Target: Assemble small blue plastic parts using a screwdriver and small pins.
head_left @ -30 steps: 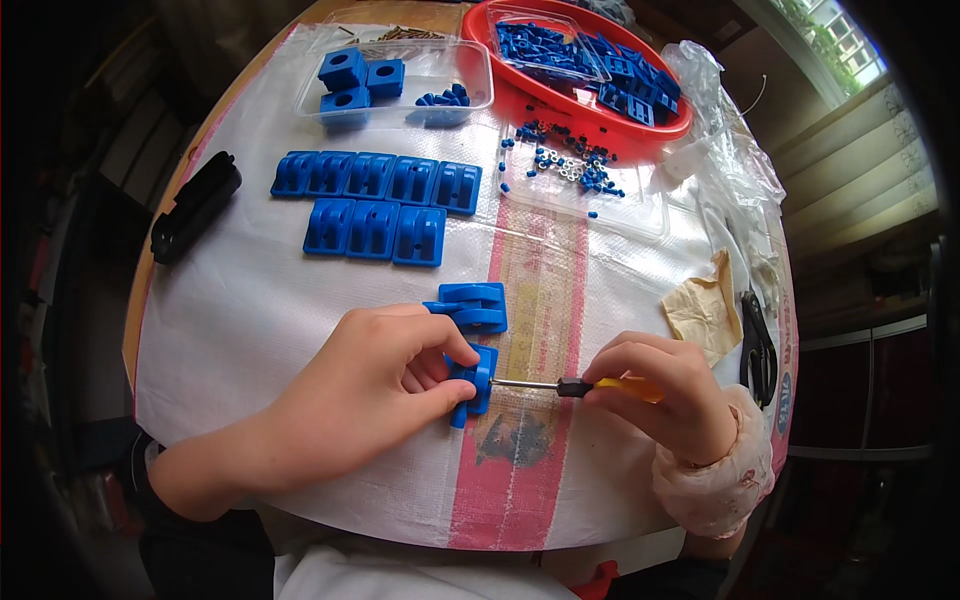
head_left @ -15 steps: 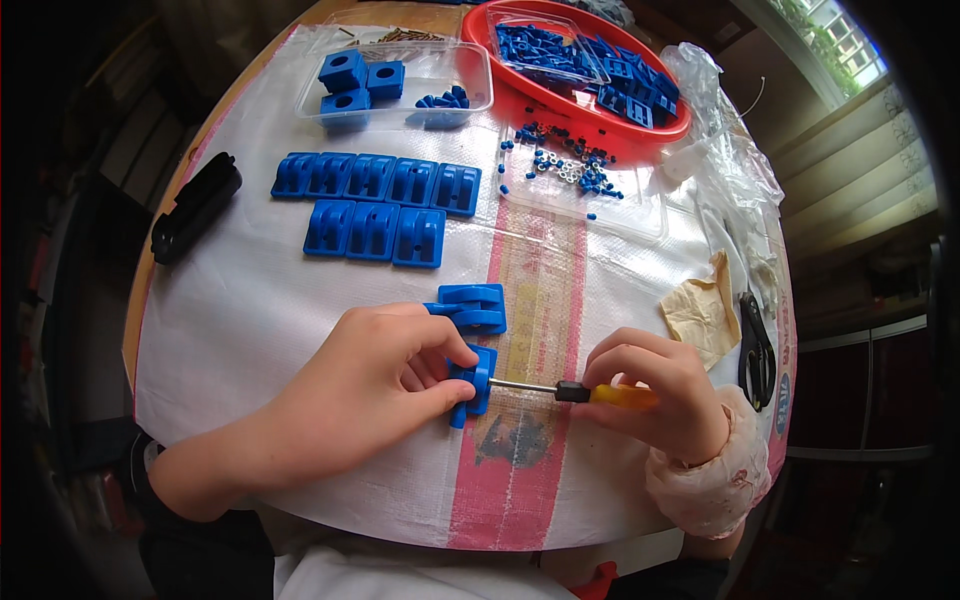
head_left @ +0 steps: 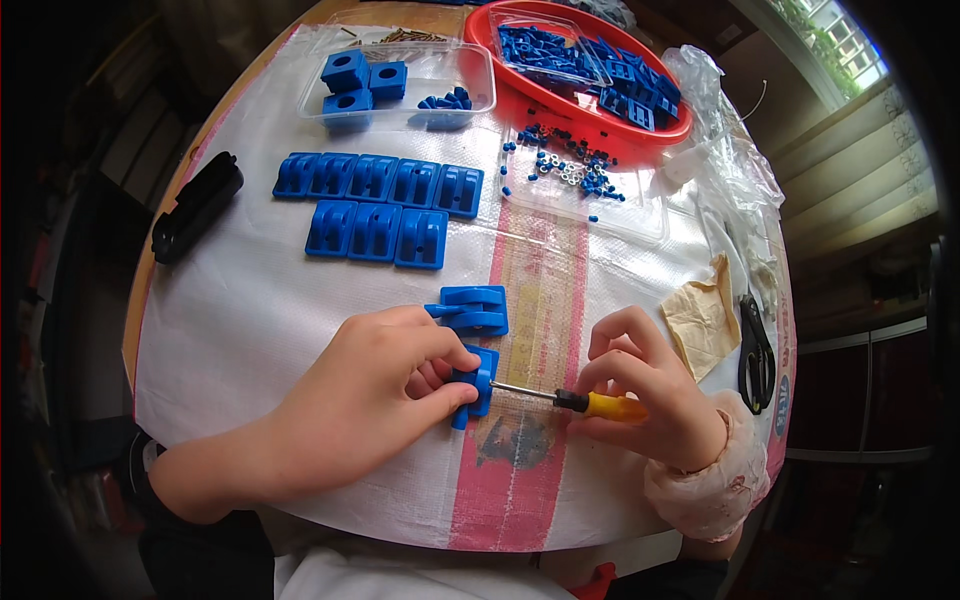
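Note:
My left hand point(head_left: 375, 390) pinches a blue plastic bracket point(head_left: 484, 385) between thumb and fingertips, low on the sheet in front of me. A small blue lever-like piece sticks out below its near edge. In my right hand point(head_left: 645, 390) is a screwdriver point(head_left: 612, 406) with a yellow and black handle, held between thumb and fingers. Its metal shaft reaches left, and the tip meets the bracket's right side; whether it sits in a screw is too small to tell. Just beyond lies a second blue bracket point(head_left: 480, 310) with a lever pointing left.
Several blue brackets point(head_left: 375, 232) stand in two rows farther off. Behind them are a clear tub point(head_left: 400, 112) with blue blocks, a red basin point(head_left: 680, 130) of blue parts and a clear lid point(head_left: 640, 215) with small pieces. Black scissors point(head_left: 755, 355) lie right, a black case point(head_left: 198, 208) left.
The fingers of my right hand have lifted and loosened around the screwdriver handle, which now tilts slightly lower at its right end. My left hand keeps its pinch on the bracket.

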Action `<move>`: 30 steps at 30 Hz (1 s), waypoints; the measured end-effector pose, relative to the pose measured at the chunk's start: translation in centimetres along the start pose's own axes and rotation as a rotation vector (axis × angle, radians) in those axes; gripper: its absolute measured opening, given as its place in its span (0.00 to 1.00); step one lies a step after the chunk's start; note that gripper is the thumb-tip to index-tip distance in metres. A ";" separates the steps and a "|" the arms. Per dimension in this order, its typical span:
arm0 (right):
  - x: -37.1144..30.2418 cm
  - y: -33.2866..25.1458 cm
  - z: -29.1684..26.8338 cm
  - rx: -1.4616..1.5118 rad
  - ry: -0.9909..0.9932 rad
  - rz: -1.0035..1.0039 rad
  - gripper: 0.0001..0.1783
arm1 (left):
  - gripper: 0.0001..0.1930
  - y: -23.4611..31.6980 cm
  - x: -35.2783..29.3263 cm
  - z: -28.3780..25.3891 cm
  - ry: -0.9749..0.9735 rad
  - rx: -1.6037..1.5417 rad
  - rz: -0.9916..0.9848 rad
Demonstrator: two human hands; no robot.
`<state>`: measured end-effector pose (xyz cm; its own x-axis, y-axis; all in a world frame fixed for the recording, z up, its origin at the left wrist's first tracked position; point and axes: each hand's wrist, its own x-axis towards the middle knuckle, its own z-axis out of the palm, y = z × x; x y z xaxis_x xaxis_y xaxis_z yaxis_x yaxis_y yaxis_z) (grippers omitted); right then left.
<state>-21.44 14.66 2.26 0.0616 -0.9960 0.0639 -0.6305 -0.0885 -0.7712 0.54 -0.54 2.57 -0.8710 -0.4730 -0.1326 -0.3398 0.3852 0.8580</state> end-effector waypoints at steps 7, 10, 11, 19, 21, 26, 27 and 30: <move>-0.1 -0.1 -0.7 -0.009 -0.094 -0.003 0.13 | 0.09 0.0 0.0 -0.1 0.003 0.004 0.004; -0.2 -0.1 -0.7 0.007 -0.098 0.007 0.12 | 0.09 0.0 0.0 -0.1 0.007 0.002 -0.004; -0.2 -0.1 -0.8 0.007 -0.100 0.006 0.12 | 0.09 0.0 0.0 0.0 0.007 -0.002 -0.005; -0.2 -0.1 -1.1 0.001 -0.131 -0.022 0.14 | 0.08 0.0 -0.1 0.4 0.048 -0.049 -0.012; -0.2 -0.1 -1.0 0.004 -0.145 -0.026 0.15 | 0.08 0.0 0.0 0.4 0.047 -0.085 -0.020; -0.3 -0.1 -1.0 -0.047 -0.152 -0.028 0.18 | 0.08 0.0 0.2 0.3 0.041 -0.140 -0.028; -0.3 -0.1 -1.0 -0.050 -0.160 -0.013 0.18 | 0.08 0.1 0.2 0.2 0.030 -0.154 -0.056; -0.5 -0.2 -1.3 -0.007 -0.151 -0.017 0.17 | 0.08 0.1 0.4 0.1 0.007 -0.184 -0.105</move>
<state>-22.34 15.13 3.21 0.1874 -0.9821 -0.0198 -0.6340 -0.1056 -0.7661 0.08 -0.61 2.54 -0.8317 -0.5086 -0.2227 -0.3569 0.1826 0.9161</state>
